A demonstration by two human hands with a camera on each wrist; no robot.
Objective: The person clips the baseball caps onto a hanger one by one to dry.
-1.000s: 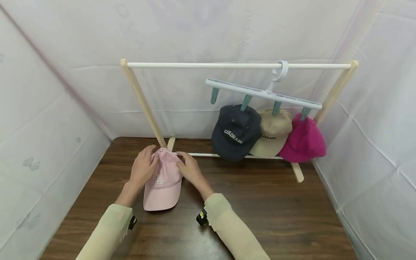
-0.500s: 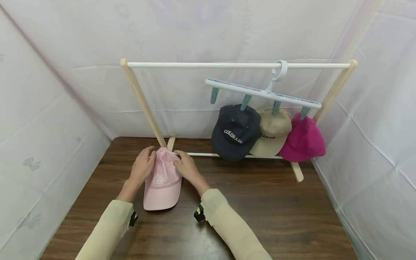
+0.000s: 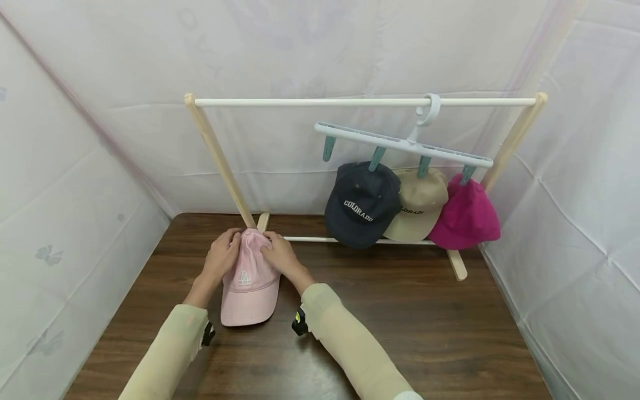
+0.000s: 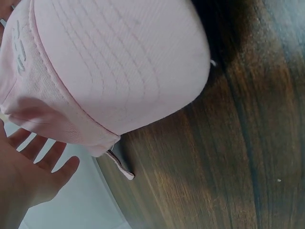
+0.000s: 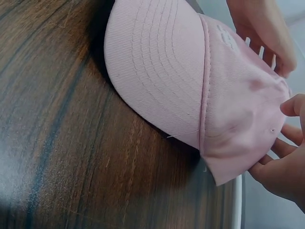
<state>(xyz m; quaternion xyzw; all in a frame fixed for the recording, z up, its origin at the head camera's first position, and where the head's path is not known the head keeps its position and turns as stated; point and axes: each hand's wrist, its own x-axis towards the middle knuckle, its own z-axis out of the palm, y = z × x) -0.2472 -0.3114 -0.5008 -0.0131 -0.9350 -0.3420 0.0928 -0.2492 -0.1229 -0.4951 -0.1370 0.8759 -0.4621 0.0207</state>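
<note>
A pink baseball cap [image 3: 250, 272] with a white LA logo lies brim toward me on the wooden table, at the foot of the rack's left post. My left hand [image 3: 221, 258] holds the left side of its crown, thumb along the edge; in the left wrist view its fingers [image 4: 35, 145] reach behind the fabric. On the other side my right hand [image 3: 281, 256] grips the upper crown. Its thumb [image 5: 291, 106] presses on the front in the right wrist view, while the other fingers go behind the cap. A thin strap [image 4: 120, 165] dangles from the cap's side.
Behind stands a rack with a white top bar [image 3: 300, 103]. A light-blue clip hanger [image 3: 400, 143] hangs tilted from it, bearing a navy cap [image 3: 360, 205], a beige cap [image 3: 420, 203] and a magenta cap [image 3: 465, 216]. Its leftmost clip [image 3: 328, 148] holds nothing.
My right hand has shifted left, its thumb moving farther in over the pink cap's crown. The left hand and the cap have barely moved.
</note>
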